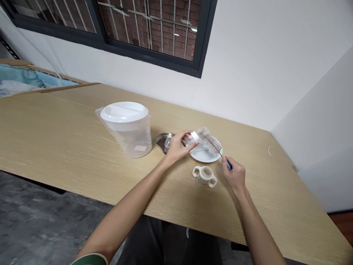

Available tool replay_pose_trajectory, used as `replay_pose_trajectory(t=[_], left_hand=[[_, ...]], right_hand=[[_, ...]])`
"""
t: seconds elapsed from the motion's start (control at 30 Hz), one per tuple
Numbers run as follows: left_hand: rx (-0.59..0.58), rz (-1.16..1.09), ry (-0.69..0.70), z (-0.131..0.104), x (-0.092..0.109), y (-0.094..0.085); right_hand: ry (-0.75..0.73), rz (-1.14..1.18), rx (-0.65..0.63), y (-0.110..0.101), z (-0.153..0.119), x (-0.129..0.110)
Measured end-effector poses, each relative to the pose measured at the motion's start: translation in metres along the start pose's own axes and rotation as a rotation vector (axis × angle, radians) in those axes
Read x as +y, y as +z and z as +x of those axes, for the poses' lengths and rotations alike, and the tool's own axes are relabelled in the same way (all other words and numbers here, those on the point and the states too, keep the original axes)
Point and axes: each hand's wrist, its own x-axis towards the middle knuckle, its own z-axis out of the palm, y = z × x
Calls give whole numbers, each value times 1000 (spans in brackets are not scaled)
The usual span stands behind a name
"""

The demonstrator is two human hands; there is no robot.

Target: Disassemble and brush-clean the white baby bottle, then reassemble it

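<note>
My right hand point(234, 173) is closed round the blue handle of a bottle brush point(211, 142), whose bristles point up and left over a white plate point(202, 159). Between the fingers and thumb of my left hand point(178, 145) is a small white piece point(195, 136), perhaps a cap or ring, close to the brush's tip. In front of the plate stands a small baby bottle point(206, 176) with two cream handles and an open top. Partly behind my left hand lies a metal kidney-shaped tray point(159, 140) with a clear item in it.
A translucent pitcher point(129, 134) with a white lid stands left of the tray. A thin pale strip point(269, 151) lies on the wooden table point(68, 147) at the right. Behind the table are a white wall and a barred window point(151, 25).
</note>
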Motion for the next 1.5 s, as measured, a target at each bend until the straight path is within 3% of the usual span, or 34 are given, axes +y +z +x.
replay_pose_trajectory(t=[1.5], left_hand=[[13, 27, -37, 0, 2, 0]], right_hand=[[-79, 52, 57, -4, 0, -3]])
